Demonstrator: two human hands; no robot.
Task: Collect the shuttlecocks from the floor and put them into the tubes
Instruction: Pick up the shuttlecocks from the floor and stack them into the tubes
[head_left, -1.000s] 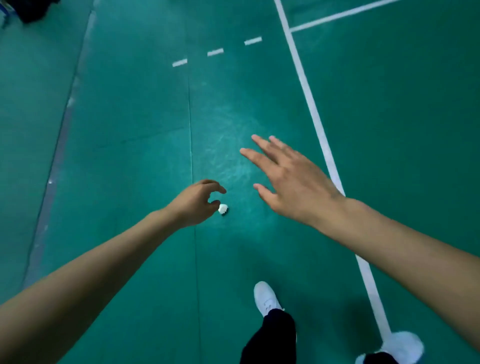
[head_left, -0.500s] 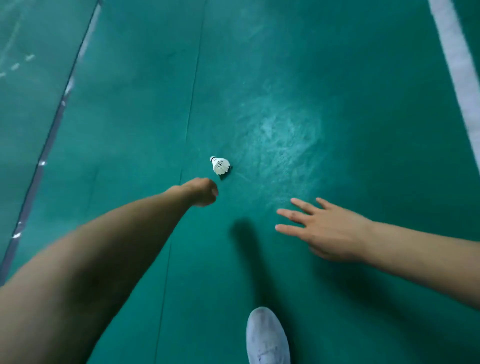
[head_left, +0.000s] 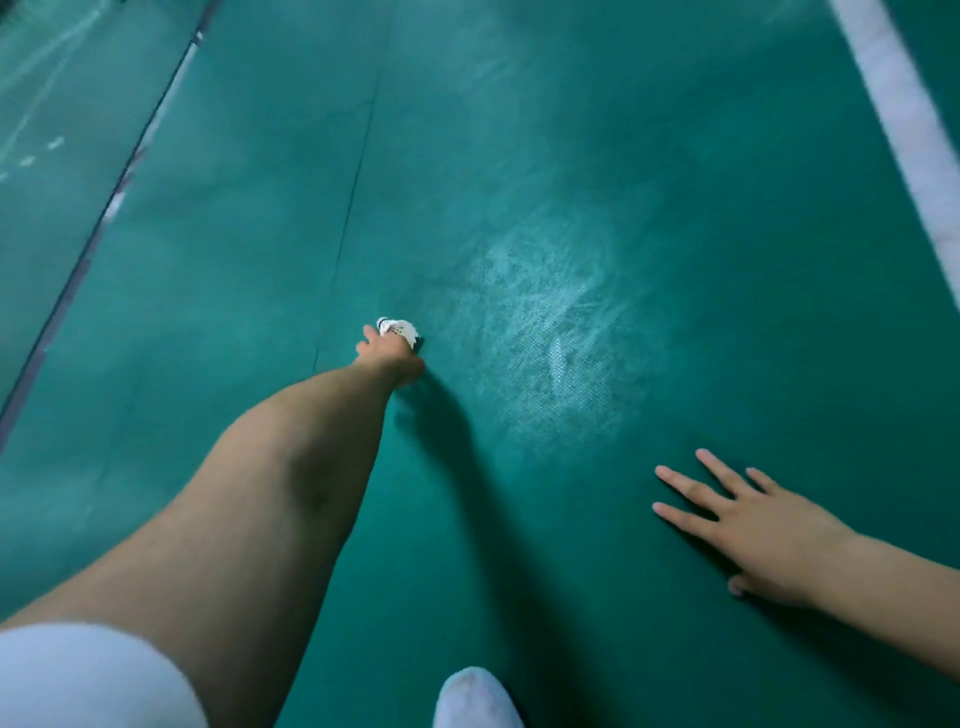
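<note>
A single white shuttlecock (head_left: 399, 329) lies on the green court floor (head_left: 519, 156) near the middle of the view, cork pointing left. My left hand (head_left: 390, 357) reaches far forward and is on it, thumb beside the cork and fingers curled at the feather skirt; most of the fingers are hidden behind the back of the hand. My right hand (head_left: 753, 525) hovers low at the lower right with its fingers spread and straight, holding nothing. No tube is in view.
A wide white court line (head_left: 904, 119) runs along the upper right. A dark mat seam (head_left: 104, 208) crosses the left side diagonally. My white shoe (head_left: 475, 699) stands at the bottom edge, and a white sleeve (head_left: 78, 675) fills the bottom left corner.
The view has dropped closer to the floor. My left hand moved forward from just short of the shuttlecock onto it. My right hand drifted right and lower, still spread.
</note>
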